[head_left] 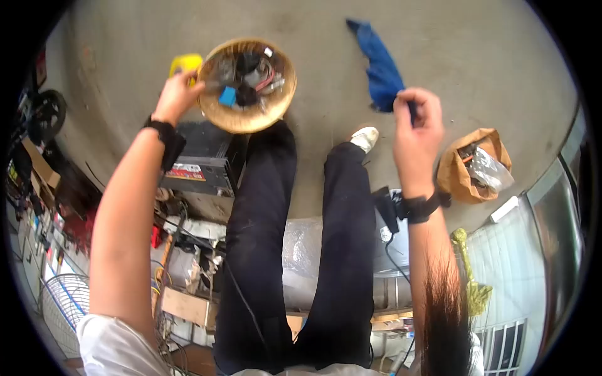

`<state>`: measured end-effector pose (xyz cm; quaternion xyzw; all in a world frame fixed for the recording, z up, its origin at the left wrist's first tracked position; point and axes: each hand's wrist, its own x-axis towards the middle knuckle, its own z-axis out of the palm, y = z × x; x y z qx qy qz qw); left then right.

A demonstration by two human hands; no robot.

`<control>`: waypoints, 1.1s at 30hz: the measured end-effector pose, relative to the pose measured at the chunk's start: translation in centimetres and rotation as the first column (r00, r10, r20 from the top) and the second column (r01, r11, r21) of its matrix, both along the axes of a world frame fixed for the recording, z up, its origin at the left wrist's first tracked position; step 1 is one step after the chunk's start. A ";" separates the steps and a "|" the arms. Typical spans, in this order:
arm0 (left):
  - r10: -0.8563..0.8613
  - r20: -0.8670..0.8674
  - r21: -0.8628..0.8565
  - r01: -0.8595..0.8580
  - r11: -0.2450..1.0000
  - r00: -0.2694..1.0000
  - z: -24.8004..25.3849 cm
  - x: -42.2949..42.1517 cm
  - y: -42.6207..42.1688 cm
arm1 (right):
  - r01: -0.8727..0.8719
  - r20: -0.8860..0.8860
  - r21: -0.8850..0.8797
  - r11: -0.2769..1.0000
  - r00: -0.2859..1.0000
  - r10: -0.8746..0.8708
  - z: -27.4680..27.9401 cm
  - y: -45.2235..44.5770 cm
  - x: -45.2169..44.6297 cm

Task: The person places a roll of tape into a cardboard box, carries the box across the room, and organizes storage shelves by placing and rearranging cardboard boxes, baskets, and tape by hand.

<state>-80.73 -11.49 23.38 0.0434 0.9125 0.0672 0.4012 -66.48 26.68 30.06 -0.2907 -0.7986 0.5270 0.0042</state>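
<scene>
At the upper left, my left hand (178,97) has its fingers closed at the rim of a round woven basket (251,121), by a yellow object (186,64). Small items lie inside the basket, among them a blue block (227,96), black pieces and reddish wires. My right hand (419,119) pinches the lower end of a long strip of blue cloth (384,70), which stretches up and to the left over the floor.
A brown paper bag (453,164) with clear plastic in it stands at the right. A black box (199,153) is below the basket. My legs and a white shoe (364,138) are in the middle. Cluttered shelves and a bicycle wheel (47,116) line the left.
</scene>
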 end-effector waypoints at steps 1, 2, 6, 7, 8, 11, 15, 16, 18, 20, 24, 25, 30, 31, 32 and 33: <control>0.030 0.014 0.002 -0.030 1.000 0.999 1.2 0.7 0.5 | 0.040 0.042 0.004 0.999 0.998 -0.040 2.0 0.6 0.7; 0.061 0.024 0.086 -0.063 0.994 0.998 2.9 1.3 1.0 | 0.056 0.028 0.040 0.998 0.998 -0.057 4.0 1.5 1.4; 0.101 0.101 0.153 -0.116 0.981 0.990 12.0 4.4 6.7 | -0.074 -0.048 0.081 0.994 0.996 0.078 12.7 5.9 5.6; 0.093 0.139 0.105 -0.108 0.989 0.986 15.1 5.1 9.5 | -0.124 0.017 0.013 0.992 0.992 0.124 14.7 7.2 7.4; 0.113 0.174 0.106 -0.133 0.985 0.978 17.3 5.1 11.4 | -0.124 0.126 -0.074 0.990 0.983 0.132 15.7 7.2 8.6; 0.112 0.178 0.342 -0.168 0.925 0.978 23.6 8.1 16.1 | 0.082 0.376 -0.281 0.956 0.926 0.031 21.1 8.3 12.5; 0.004 0.205 0.505 -0.109 0.856 0.979 32.4 11.2 23.1 | 0.209 0.315 -0.400 0.893 0.946 -0.080 26.2 8.9 17.8; -0.071 0.129 0.511 -0.005 0.860 0.989 34.6 12.4 24.7 | 0.189 0.317 -0.261 0.947 0.943 -0.101 28.9 9.9 19.0; -0.176 0.059 0.517 0.121 0.848 0.983 40.4 14.8 29.5 | 0.296 0.202 -0.389 0.872 0.951 -0.233 33.1 12.1 23.2; -0.225 0.085 0.559 0.141 0.817 0.971 45.7 17.5 33.3 | 0.327 0.113 -0.486 0.810 0.943 -0.313 35.3 13.1 28.5; -0.510 0.185 0.619 0.304 0.724 0.840 50.7 16.5 37.0 | 0.464 0.095 -0.456 0.759 0.874 -0.477 41.0 11.7 32.1; -0.467 0.247 0.692 0.182 0.698 0.849 49.9 16.7 36.8 | 0.539 0.028 -0.490 0.685 0.795 -0.606 40.8 10.0 33.5; -0.580 0.367 0.736 0.154 0.660 0.727 50.2 14.5 37.7 | 0.798 0.052 -0.504 0.332 0.411 -0.910 46.7 0.8 36.2; -0.603 0.341 0.735 0.195 0.650 0.721 50.2 14.9 37.3 | 0.833 0.069 -0.493 0.253 0.327 -0.943 47.5 -1.9 37.1; -0.632 0.319 0.739 0.232 0.632 0.706 50.1 14.9 37.0 | 0.866 0.082 -0.472 0.167 0.232 -0.969 48.0 -4.7 38.2; -0.668 0.292 0.751 0.268 0.604 0.685 49.9 15.1 37.2 | 0.892 0.084 -0.446 0.076 0.127 -0.988 49.0 -7.1 39.1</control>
